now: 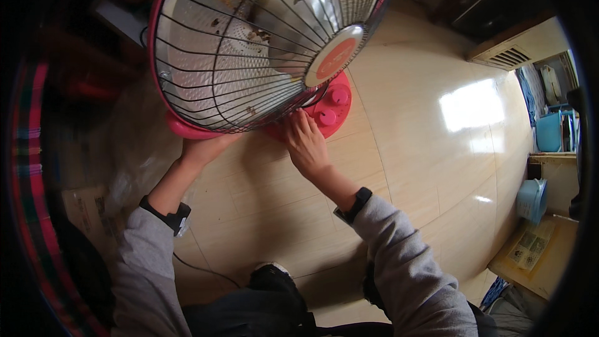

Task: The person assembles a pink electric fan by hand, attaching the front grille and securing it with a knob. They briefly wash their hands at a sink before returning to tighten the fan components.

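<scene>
A dish-shaped electric heater (237,43) with a black wire guard stands on the floor in front of me, its silvery bowl tilted up. Dark flecks show inside the bowl. Its round pink base (340,115) carries two pink knobs (327,117). My left hand (209,148) reaches under the lower left of the dish, beside a pink part of the housing; its fingers are hidden behind the guard. On the base, just left of the knobs, my right hand (306,143) lies with its fingers stretched out, the tips near the dish's lower edge.
Glossy tan floor (412,168) spreads around the heater. A thin dark cord (206,268) runs beside my shoe (274,278). Clear plastic wrapping and a cardboard box (87,209) sit at the left. On the right are a light blue bin (531,201) and a wooden surface (527,262).
</scene>
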`<state>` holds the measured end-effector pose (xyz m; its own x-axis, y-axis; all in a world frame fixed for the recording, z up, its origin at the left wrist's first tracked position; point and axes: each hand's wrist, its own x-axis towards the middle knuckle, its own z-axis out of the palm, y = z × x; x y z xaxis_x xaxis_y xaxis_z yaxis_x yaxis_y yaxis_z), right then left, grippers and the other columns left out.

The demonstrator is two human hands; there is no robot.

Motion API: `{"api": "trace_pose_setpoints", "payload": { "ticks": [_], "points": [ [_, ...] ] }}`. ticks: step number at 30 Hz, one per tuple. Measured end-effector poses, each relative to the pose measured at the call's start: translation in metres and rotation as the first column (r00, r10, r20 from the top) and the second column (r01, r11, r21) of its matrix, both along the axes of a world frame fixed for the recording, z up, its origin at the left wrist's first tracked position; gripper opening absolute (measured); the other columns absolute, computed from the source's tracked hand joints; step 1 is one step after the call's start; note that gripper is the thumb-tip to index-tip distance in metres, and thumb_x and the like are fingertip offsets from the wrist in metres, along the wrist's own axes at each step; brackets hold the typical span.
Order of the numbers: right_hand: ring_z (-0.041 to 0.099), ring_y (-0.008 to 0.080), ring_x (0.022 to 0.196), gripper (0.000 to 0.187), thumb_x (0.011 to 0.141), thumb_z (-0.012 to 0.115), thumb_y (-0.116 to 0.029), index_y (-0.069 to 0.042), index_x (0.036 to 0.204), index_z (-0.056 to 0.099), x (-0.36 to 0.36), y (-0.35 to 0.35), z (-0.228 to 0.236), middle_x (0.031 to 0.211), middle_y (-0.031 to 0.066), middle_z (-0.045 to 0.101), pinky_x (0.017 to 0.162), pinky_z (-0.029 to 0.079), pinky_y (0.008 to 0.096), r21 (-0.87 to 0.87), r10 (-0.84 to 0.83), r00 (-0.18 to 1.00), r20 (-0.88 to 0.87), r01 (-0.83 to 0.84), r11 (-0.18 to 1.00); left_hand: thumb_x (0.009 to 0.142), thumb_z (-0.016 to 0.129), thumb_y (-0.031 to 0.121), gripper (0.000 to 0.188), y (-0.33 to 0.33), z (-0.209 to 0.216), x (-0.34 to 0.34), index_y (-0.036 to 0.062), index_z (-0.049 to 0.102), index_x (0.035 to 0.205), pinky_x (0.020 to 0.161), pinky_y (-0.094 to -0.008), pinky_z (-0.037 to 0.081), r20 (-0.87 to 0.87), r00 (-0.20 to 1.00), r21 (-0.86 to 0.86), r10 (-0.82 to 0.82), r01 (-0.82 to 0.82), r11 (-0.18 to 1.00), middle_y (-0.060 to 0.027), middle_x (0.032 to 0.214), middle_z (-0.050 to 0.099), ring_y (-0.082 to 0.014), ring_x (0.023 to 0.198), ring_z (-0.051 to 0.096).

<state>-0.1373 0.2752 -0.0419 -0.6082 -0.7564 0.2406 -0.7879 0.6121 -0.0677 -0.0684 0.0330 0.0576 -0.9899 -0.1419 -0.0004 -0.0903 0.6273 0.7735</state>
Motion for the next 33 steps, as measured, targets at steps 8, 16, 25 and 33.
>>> {"api": "trace_pose_setpoints", "payload": {
  "ticks": [8,16,25,33],
  "points": [
    [0.051,0.0271,0.1,0.048,0.083,0.055,-0.01,0.006,0.128,0.056,0.003,0.009,-0.005,0.11,0.0152,0.058,0.085,0.044,0.0348,0.078,-0.149,0.977,-0.152,0.162,0.984,0.078,0.083,0.015,0.035,0.0,-0.016,0.005,0.0043,0.072,0.11,0.086,-0.0331,0.054,-0.132,0.989,0.124,0.07,-0.054,0.991,-0.0052,0.108,0.074,-0.0166,0.098,0.069],
    [0.057,0.031,0.104,0.046,0.086,0.056,-0.014,0.005,0.127,0.058,0.04,0.02,-0.007,0.118,0.018,0.063,0.09,0.044,0.0403,0.142,-0.309,0.95,0.048,0.3,0.943,0.075,0.085,0.015,0.039,-0.001,-0.022,0.003,0.0034,0.072,0.109,0.087,-0.0335,0.054,-0.124,0.989,0.152,0.085,-0.066,0.986,-0.0061,0.108,0.073,-0.0176,0.099,0.068],
    [0.049,0.0359,0.124,0.043,0.083,0.058,-0.017,0.001,0.121,0.065,0.012,-0.007,-0.012,0.144,0.0228,0.046,0.103,0.043,0.0441,-0.075,0.155,0.987,0.041,-0.151,0.986,0.077,0.083,0.015,0.032,0.002,-0.021,-0.001,0.004,0.073,0.106,0.084,-0.0328,0.054,-0.221,0.975,-0.023,0.029,-0.035,0.999,-0.0048,0.103,0.075,-0.0165,0.096,0.069],
    [0.049,0.0393,0.124,0.063,0.082,0.051,-0.003,0.014,0.141,0.041,0.024,0.027,-0.024,0.143,0.0306,0.039,0.095,0.052,0.0363,-0.037,-0.113,0.967,0.227,0.124,0.992,0.078,0.082,0.014,0.032,0.001,-0.016,0.003,0.0043,0.073,0.107,0.083,-0.0318,0.055,-0.148,0.987,0.073,0.054,-0.044,0.996,-0.004,0.103,0.075,-0.0147,0.094,0.07]
  ]
}}
